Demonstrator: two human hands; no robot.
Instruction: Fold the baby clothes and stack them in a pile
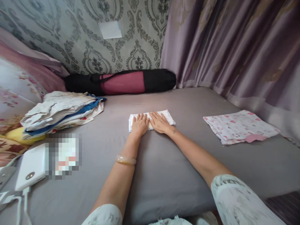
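Observation:
A white folded cloth (168, 116), maybe a small garment, lies in the middle of the grey bed surface (168, 168). Both my hands rest flat on it, side by side with the thumbs close together. My left hand (140, 124) presses on its left part, fingers stretched out. On its middle and right part lies my right hand (159, 122), fingers extended as well. The hands hide much of the cloth, whose ends show on both sides. To the right is another folded cloth (236, 125), white with pink prints and a pink patch at its near edge.
A pile of clothes (65, 107) lies at the left. Below it are a white power bank (32, 165) with cables and a blurred-out item (67, 156). A long black and dark-pink bag (122, 82) lies against the wall. Purple curtains (225, 47) hang at the right.

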